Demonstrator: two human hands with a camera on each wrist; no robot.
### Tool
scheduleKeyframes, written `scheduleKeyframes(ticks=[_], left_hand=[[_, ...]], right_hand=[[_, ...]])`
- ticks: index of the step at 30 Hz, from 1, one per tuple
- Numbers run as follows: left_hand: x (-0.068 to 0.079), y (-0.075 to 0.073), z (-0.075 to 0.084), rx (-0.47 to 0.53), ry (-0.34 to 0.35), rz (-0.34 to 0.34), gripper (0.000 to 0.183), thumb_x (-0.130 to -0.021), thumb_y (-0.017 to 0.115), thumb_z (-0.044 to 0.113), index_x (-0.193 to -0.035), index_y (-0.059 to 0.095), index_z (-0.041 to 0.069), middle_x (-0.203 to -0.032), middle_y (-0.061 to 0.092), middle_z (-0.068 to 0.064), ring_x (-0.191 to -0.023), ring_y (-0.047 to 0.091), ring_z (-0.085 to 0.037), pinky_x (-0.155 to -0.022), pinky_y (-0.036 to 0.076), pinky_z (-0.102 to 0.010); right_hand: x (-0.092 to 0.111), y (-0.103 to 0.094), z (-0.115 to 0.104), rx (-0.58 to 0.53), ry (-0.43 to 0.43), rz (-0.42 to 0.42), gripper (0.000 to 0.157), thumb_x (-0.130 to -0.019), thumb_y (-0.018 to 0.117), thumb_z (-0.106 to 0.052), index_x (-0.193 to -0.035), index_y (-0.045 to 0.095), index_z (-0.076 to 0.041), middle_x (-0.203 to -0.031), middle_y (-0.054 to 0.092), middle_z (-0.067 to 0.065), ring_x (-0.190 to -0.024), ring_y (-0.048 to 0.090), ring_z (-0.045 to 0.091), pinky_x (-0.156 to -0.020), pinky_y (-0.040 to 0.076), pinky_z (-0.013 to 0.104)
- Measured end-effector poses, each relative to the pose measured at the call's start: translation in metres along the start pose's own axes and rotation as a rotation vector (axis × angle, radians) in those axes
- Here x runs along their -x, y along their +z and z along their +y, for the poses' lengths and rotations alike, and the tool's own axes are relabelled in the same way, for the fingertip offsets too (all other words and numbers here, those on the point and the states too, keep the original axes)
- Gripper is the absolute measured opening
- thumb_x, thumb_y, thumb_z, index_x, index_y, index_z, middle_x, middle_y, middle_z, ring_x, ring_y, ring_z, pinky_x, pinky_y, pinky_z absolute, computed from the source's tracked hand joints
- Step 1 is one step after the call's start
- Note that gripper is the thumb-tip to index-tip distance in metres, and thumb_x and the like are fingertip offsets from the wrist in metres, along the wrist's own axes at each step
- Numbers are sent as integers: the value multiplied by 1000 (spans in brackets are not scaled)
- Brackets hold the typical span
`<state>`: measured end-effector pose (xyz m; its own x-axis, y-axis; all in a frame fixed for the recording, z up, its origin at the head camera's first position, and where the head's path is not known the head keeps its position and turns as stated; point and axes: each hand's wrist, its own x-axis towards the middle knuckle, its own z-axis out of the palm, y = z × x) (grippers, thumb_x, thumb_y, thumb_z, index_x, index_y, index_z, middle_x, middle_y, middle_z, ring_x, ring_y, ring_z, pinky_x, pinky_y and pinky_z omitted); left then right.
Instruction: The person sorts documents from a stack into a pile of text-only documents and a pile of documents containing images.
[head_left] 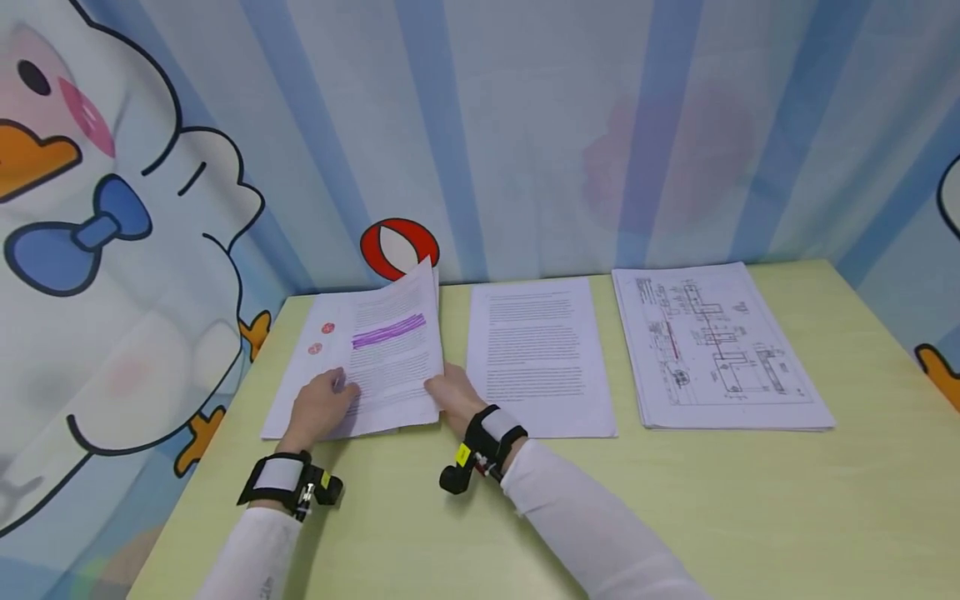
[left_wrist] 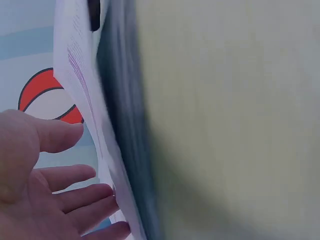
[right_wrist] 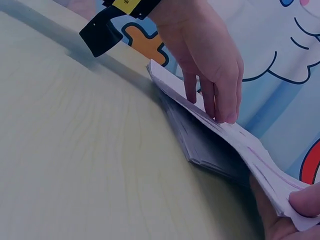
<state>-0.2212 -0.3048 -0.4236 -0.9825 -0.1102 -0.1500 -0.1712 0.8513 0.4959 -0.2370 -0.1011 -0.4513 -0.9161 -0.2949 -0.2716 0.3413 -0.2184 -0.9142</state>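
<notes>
Right hand (head_left: 455,390) pinching the raised edge of the purple-marked sheets (head_left: 397,360), left hand (head_left: 321,408) resting loose-fingered on them; an even, gentle lift should avoid creases!

Matt paper sheets (head_left: 399,367); smooth, wood-grained table (head_left: 750,508); cloth backdrop (head_left: 540,133).

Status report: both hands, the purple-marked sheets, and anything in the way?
Right hand pinching purple-marked sheets, right edge raised. Left hand touching their printed face. Middle printed page lies alongside; no obstruction visible.
</notes>
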Motion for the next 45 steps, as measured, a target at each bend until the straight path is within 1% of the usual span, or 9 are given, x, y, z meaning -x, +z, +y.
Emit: scheduleKeyframes(ticks=[8, 12, 15, 18, 23, 29, 37, 41, 45], left_hand=[[-5, -13, 5, 168, -120, 57, 65, -96, 40, 33, -148, 17, 1, -148, 31, -29, -136, 30, -43, -109, 29, -57], [-9, -12, 11, 351, -182, 75, 72, -95, 41, 43, -151, 9, 10, -156, 17, -20, -142, 17, -38, -114, 20, -56], [-11, -6, 20, 523, -209, 58, 76, -93, 43, 50, -151, 11, 14, -157, 18, -15, -143, 17, -32, -116, 15, -54], [-11, 1, 31, 679, -208, 30, 74, -92, 47, 49, -151, 16, 17, -150, 32, -13, -134, 31, -29, -113, 23, -50], [-11, 18, 58, 811, -153, 30, 63, -92, 53, 38, -147, 27, 23, -129, 52, -7, -105, 55, -17, -85, 47, -29], [-7, 39, 93, 821, -18, 5, 53, -96, 50, 26, -144, 30, 22, -120, 60, -8, -91, 64, -13, -68, 52, -22], [-3, 75, 130, 745, 39, -108, 50, -96, 48, 20, -143, 32, 18, -111, 60, -14, -87, 61, -20, -66, 49, -27], [-6, 94, 135, 674, 56, -140, 50, -93, 52, 18, -141, 37, 12, -111, 61, -15, -88, 60, -21, -67, 49, -28], [-6, 107, 136, 555, 90, -135, 51, -90, 57, 15, -138, 42, 4, -108, 64, -17, -86, 63, -23, -68, 52, -31]], right_hand=[[8, -16, -20, -41, 4, -21, 42, -91, 41, 0, -133, 46, -5, -127, 60, 13, -108, 59, 24, -84, 51, 36], [14, -31, -34, -41, -26, -43, 41, -94, 41, -3, -135, 44, -9, -128, 58, 13, -111, 58, 24, -86, 50, 38], [17, -42, -44, -1, -57, -55, 43, -95, 41, -4, -137, 42, -13, -128, 58, 12, -109, 59, 23, -80, 51, 34], [21, -55, -51, 67, -97, -52, 44, -95, 39, -5, -138, 40, -15, -126, 59, 12, -104, 61, 23, -74, 51, 31], [33, -81, -64, 208, -174, 5, 50, -94, 41, -4, -142, 33, -16, -124, 58, 9, -103, 61, 24, -84, 51, 38], [51, -117, -76, 362, -235, 129, 63, -91, 48, -6, -148, 22, -14, -139, 46, 10, -122, 46, 25, -111, 31, 47], [73, -165, -71, 489, -204, 341, 71, -91, 49, -12, -151, 10, -13, -154, 25, 13, -138, 29, 30, -116, 20, 49], [81, -184, -63, 590, -175, 349, 73, -89, 50, -9, -151, 10, -9, -155, 21, 16, -141, 23, 34, -116, 18, 51], [87, -198, -55, 721, -141, 330, 74, -88, 51, -9, -150, 10, -4, -152, 25, 25, -137, 29, 40, -113, 25, 54]])
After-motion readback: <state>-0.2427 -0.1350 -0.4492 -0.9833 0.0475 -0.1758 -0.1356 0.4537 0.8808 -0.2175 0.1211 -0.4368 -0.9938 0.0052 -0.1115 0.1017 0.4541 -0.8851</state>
